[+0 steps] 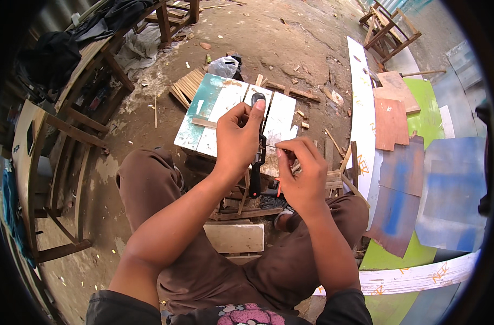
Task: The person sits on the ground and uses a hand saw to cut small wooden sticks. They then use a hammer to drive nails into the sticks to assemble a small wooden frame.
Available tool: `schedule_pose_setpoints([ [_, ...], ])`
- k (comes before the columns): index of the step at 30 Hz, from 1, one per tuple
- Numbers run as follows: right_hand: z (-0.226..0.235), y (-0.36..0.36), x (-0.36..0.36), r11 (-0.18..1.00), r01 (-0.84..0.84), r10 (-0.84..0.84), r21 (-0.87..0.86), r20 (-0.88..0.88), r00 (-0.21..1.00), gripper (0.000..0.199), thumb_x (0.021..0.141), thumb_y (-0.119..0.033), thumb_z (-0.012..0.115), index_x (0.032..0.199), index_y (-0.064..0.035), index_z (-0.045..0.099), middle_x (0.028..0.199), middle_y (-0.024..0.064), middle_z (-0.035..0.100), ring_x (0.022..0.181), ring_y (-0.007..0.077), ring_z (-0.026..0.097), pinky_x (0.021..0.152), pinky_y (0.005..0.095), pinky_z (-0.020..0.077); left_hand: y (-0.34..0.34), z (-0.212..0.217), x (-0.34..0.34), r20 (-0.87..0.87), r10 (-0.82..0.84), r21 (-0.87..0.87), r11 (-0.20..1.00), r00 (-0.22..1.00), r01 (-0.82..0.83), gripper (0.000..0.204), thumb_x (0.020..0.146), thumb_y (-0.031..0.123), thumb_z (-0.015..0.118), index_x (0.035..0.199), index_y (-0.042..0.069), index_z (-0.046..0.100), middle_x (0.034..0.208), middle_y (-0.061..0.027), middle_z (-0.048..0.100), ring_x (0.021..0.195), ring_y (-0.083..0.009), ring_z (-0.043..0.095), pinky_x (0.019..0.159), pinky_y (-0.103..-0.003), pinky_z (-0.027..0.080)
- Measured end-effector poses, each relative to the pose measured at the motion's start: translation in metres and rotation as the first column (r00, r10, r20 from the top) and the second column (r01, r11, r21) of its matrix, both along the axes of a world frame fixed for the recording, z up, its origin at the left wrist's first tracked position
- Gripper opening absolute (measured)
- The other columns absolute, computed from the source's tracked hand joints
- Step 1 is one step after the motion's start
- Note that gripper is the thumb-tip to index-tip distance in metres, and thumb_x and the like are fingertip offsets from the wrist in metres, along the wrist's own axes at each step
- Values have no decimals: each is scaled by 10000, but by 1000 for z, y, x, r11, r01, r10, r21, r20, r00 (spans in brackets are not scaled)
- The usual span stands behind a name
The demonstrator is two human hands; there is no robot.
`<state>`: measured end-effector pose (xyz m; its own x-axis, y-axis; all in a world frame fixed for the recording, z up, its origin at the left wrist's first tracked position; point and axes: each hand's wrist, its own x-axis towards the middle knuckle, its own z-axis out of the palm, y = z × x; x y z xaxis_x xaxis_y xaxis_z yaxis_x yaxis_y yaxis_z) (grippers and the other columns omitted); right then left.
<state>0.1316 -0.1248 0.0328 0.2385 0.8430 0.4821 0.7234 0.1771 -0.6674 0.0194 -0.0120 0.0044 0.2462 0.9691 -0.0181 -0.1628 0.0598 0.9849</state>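
Observation:
My left hand (pixel 239 135) is closed around the upper part of a spokeshave (pixel 256 176), a black tool with a rounded handle at each end. The tool stands nearly upright in front of me, its lower handle hanging free below the fingers. Beside its middle, my right hand (pixel 303 170) pinches a thin pale piece whose tip meets the tool's body; its kind is too small to make out. Below both hands is a low wooden table (pixel 211 105) with a white and worn green top. A short wooden strip (pixel 204 123) lies on it.
Slatted wood (pixel 187 86) leans at the table's far left, by a plastic bag (pixel 223 67). Wood scraps litter the ground around the table. At left stands a wooden bench (pixel 76 103) with dark cloth. Painted boards (pixel 393 184) cover the right side. A wooden stool (pixel 388 32) stands far right.

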Motion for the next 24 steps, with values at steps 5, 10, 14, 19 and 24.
schedule_pose_setpoints([
  [5,-4,4,-4,999,-19,16,38,77,997,174,863,93,718,1007,8,672,970,128,602,897,321,627,767,422,520,-5,6,2,-112,48,124,992,993,-34,535,1053,319,707,676,8,491,589,33,410,619,-47,338,514,-302,288],
  [10,-2,7,-7,997,-42,25,69,232,972,213,824,113,699,1013,32,646,967,137,567,907,332,589,778,443,510,-8,12,1,-129,38,166,986,991,-16,512,1028,299,742,692,-21,527,568,10,456,603,-46,363,500,-303,310],
  [14,0,7,-10,999,-51,43,10,410,911,266,744,122,674,993,42,625,971,159,540,926,347,558,787,441,513,-10,16,0,-166,39,211,977,985,-4,492,1002,275,777,687,-29,552,548,-8,483,591,-51,367,490,-307,320],
  [19,-2,5,-16,993,-82,113,-88,443,890,245,743,111,659,975,42,621,984,175,544,952,366,558,804,448,514,-6,19,-4,-214,67,277,961,975,-6,476,987,263,794,681,-39,589,536,-16,478,581,-55,362,480,-317,312],
  [24,5,5,-9,989,-91,99,-112,62,993,60,899,61,680,947,32,656,927,121,599,876,304,611,766,427,507,2,19,-9,-217,3,211,977,976,44,481,997,283,782,688,-38,601,549,-1,460,589,-54,361,484,-322,299],
])
